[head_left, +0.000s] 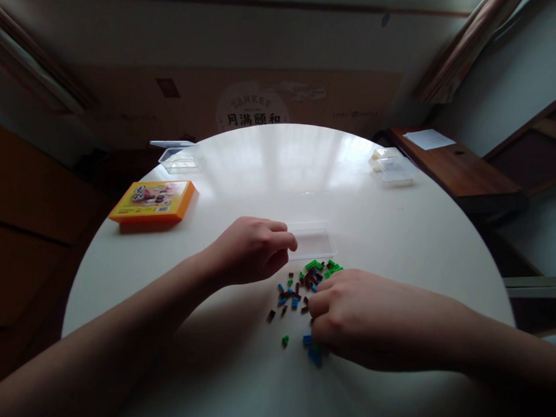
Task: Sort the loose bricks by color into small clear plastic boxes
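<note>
Several tiny green, blue and brown bricks lie scattered on the round white table. My left hand rests beside them with fingers curled into a loose fist, its fingertips touching a small clear plastic lid. My right hand lies over the right side of the pile with fingers curled down onto the bricks. What its fingers hold is hidden. A few blue bricks and a green one sit just below it.
An orange box lies at the table's left. One clear plastic container stands at the back left, another clear container at the back right. A wooden desk with a paper sheet is beyond the right edge.
</note>
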Action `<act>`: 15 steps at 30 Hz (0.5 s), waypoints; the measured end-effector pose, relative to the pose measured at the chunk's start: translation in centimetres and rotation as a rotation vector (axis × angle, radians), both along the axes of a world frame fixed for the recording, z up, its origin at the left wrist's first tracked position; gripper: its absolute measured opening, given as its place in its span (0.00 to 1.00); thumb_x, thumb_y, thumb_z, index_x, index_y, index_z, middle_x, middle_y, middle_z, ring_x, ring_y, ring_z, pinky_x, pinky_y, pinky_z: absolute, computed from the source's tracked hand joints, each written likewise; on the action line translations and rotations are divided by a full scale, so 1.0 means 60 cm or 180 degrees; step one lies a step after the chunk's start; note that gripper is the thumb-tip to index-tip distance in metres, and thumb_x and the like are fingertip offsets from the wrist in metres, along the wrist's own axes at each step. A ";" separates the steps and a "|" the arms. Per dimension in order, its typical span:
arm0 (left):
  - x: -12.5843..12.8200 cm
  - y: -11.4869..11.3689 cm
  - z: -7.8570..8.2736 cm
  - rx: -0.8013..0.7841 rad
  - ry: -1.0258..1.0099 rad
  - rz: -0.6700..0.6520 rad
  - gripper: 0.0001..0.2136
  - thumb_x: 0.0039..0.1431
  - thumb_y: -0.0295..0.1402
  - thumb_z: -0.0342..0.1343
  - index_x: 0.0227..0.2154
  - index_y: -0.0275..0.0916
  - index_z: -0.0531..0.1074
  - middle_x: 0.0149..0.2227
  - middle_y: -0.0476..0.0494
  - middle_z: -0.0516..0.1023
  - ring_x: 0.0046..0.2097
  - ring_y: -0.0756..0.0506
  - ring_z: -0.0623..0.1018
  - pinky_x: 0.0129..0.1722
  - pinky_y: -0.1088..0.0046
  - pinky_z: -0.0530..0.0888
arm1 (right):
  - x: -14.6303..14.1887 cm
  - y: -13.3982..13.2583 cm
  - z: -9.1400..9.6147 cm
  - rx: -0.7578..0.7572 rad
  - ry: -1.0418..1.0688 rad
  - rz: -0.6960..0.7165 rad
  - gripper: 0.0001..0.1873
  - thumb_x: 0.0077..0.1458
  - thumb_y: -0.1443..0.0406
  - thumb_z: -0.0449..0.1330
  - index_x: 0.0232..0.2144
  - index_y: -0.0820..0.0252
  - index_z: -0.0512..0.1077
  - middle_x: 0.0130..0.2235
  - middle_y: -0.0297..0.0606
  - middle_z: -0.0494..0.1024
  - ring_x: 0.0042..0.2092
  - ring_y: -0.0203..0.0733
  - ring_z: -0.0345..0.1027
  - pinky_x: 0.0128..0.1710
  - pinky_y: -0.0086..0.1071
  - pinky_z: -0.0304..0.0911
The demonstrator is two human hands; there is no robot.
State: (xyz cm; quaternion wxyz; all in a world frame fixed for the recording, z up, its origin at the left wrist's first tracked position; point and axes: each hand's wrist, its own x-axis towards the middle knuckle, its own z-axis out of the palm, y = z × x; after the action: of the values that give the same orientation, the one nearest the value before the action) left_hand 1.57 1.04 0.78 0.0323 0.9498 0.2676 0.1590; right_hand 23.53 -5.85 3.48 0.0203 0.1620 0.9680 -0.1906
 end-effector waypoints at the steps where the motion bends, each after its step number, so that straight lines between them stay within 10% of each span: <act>1: 0.000 0.001 0.000 0.0019 0.0003 -0.0027 0.11 0.53 0.25 0.49 0.30 0.41 0.77 0.27 0.49 0.77 0.27 0.50 0.74 0.27 0.75 0.67 | -0.001 -0.001 -0.004 0.0027 -0.0036 0.0008 0.14 0.59 0.70 0.55 0.23 0.60 0.74 0.29 0.36 0.76 0.30 0.37 0.62 0.33 0.33 0.54; 15: 0.016 -0.111 0.073 -0.1174 0.1131 -0.0911 0.07 0.47 0.22 0.56 0.20 0.42 0.70 0.22 0.50 0.75 0.22 0.48 0.70 0.20 0.71 0.60 | 0.000 0.005 -0.012 0.0046 -0.0171 -0.0040 0.11 0.57 0.72 0.56 0.27 0.59 0.76 0.34 0.35 0.79 0.34 0.38 0.68 0.35 0.33 0.56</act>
State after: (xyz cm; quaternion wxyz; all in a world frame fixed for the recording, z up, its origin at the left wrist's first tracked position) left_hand 2.55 -5.60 5.17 0.1791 0.9689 0.1567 -0.0673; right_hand 23.55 -5.52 2.76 0.0440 0.1732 0.9674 -0.1793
